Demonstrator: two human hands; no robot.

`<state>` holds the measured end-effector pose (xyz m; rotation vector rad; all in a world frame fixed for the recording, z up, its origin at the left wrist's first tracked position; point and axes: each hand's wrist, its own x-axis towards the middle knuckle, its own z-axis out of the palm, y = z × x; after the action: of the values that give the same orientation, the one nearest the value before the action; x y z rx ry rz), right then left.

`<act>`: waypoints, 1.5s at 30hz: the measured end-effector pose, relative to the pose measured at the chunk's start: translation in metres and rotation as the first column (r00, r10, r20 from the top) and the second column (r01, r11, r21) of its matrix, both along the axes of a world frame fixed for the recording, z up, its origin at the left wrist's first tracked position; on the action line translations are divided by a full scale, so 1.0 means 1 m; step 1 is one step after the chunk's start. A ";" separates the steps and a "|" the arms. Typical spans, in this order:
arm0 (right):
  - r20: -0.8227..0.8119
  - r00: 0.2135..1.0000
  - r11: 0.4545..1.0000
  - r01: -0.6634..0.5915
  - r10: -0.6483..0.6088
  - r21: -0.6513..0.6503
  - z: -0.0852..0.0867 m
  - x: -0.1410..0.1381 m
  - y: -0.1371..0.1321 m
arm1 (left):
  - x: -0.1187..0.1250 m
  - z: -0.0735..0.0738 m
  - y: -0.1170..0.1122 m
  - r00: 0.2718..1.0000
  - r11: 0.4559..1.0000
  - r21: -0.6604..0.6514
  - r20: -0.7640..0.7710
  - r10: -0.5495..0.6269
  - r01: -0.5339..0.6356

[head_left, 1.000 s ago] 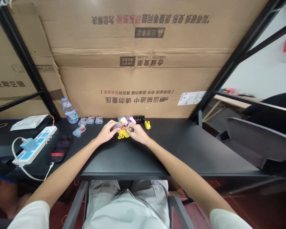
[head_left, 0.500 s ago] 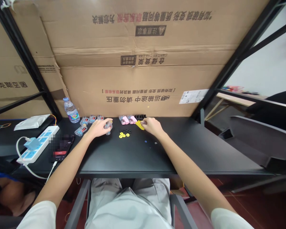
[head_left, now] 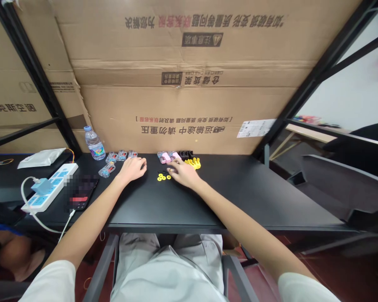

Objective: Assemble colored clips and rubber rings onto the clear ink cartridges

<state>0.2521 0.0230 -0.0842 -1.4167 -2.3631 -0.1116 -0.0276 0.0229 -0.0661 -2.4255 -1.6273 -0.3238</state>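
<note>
My left hand (head_left: 134,167) rests on the black table (head_left: 239,197) with its fingers curled under; what they hold, if anything, is hidden. Just left of it lie several clear plastic pieces with red and blue inside (head_left: 121,156), one of them nearer me (head_left: 107,170). My right hand (head_left: 183,173) lies flat with its fingers stretched left, their tips beside small black rings (head_left: 162,171) and yellow discs (head_left: 163,178). A yellow toothed part (head_left: 193,162) sits just behind the right hand. Pink blocks (head_left: 166,157) and black parts (head_left: 185,154) stand by the cardboard.
A water bottle (head_left: 93,144), a white pouch (head_left: 40,158), a power strip (head_left: 48,186) with a plugged charger and a phone (head_left: 82,193) lie on the left. Cardboard boxes (head_left: 189,117) wall the back. Black frame posts (head_left: 38,79) rise at both sides.
My right hand put the yellow part down near the black parts and came back left to the small rings. My left hand drew slightly left and curled onto the table.
</note>
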 end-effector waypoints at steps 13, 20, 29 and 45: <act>0.064 0.975 0.971 -0.203 0.212 -0.127 -0.026 -0.024 0.010 | -0.006 -0.012 0.006 0.999 0.995 -0.091 -0.011 0.042 -0.042; 0.064 0.989 0.985 -0.127 0.135 -0.118 -0.028 -0.010 0.012 | -0.008 -0.014 0.007 0.997 0.995 -0.098 0.075 0.037 -0.029; 0.035 0.996 0.993 -0.076 0.080 -0.085 -0.026 0.008 0.017 | -0.013 -0.012 0.009 0.997 0.993 -0.106 0.044 0.065 -0.060; -0.115 0.951 0.956 -0.292 0.288 -0.012 -0.003 -0.013 0.004 | 0.007 -0.009 -0.005 0.924 0.958 -0.002 0.264 -0.276 0.287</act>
<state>0.2386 0.0266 -0.0867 -1.0416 -2.4558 0.0798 -0.0201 0.0184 -0.0751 -2.7494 -1.3811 -0.6906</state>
